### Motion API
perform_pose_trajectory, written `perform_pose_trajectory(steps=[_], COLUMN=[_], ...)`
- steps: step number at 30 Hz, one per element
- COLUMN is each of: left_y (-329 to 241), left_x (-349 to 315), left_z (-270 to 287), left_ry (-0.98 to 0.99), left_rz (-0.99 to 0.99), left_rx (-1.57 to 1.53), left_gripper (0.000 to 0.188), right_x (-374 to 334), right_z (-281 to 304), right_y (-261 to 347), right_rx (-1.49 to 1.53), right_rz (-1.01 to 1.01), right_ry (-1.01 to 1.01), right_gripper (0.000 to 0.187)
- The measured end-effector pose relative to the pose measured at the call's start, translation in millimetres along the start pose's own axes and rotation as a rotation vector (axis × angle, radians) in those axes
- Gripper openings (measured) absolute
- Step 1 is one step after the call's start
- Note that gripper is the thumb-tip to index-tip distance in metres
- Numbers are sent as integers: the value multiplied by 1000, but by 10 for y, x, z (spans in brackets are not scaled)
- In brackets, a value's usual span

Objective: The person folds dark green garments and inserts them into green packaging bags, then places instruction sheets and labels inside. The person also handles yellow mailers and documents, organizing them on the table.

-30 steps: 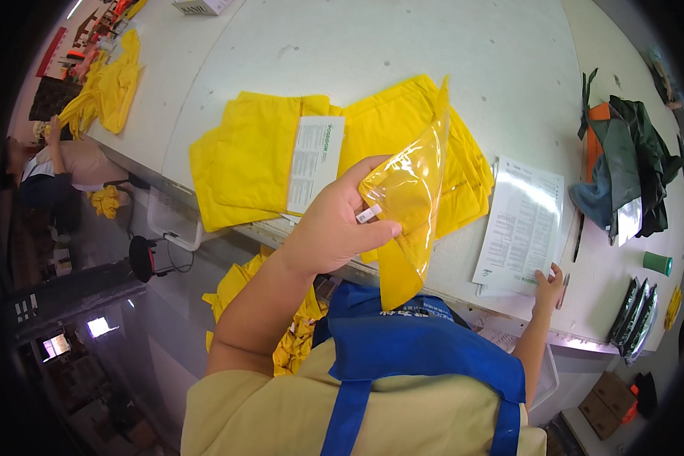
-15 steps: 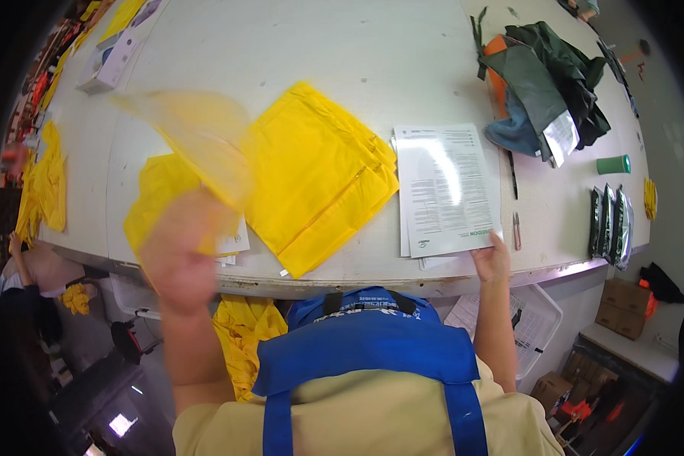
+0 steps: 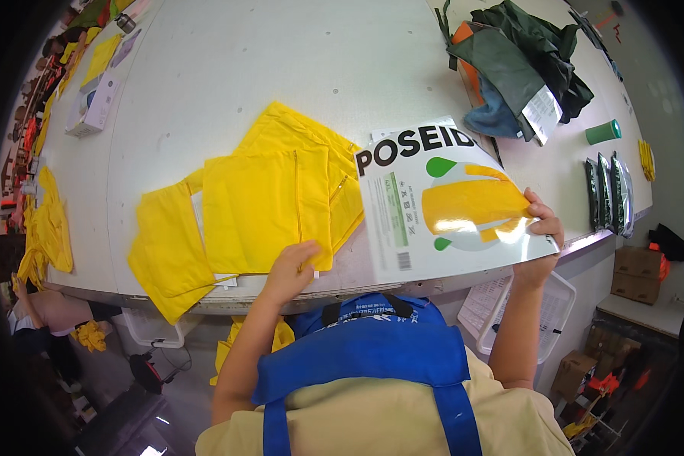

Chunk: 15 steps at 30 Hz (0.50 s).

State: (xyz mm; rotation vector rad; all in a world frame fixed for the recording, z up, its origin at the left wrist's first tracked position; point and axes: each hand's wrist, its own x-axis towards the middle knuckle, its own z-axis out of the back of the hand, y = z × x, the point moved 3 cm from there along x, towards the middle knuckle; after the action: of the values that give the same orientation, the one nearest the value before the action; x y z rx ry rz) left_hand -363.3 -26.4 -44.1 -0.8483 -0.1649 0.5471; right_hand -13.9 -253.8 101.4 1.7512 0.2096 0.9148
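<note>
My right hand (image 3: pixel 539 228) grips the right edge of a glossy printed sheet (image 3: pixel 391 205), tilted above the table's near edge. Large black lettering, green drop shapes and a picture of a yellow garment cover its visible side. At the near right corner of a folded yellow garment (image 3: pixel 258 213), my left hand (image 3: pixel 292 270) has its fingers closed on the edge. This garment overlaps a second folded yellow garment (image 3: pixel 281 125) behind it, with zips showing. Another folded yellow piece (image 3: pixel 171 243) lies to the left, with white paper edges peeking out beside it.
Dark green and orange garments (image 3: pixel 509 68) are heaped at the far right of the table (image 3: pixel 228 76). Near them are a green roll (image 3: pixel 603 132) and several dark packets (image 3: pixel 608 194). A white box (image 3: pixel 93 106) stands far left; yellow fabric (image 3: pixel 45 228) hangs over the left edge.
My left hand has moved right, and a folded yellow garment now lies partly over the middle one. My right hand has lifted the sheet off the table and turned its picture side up.
</note>
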Motion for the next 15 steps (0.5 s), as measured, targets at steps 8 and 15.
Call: perform_pose_trajectory(steps=[8,15], left_y=[89,349], left_x=[215,380], left_z=[108,20], left_ry=[-333,-270], left_rz=[293,390], left_rx=[389,283], left_gripper=[41,21], right_x=[-3,-32], right_z=[-94,-104], right_y=[34,-16], right_rx=[518,593], right_rz=[-114,-157], right_ry=[-9,-50], right_gripper=[9,5])
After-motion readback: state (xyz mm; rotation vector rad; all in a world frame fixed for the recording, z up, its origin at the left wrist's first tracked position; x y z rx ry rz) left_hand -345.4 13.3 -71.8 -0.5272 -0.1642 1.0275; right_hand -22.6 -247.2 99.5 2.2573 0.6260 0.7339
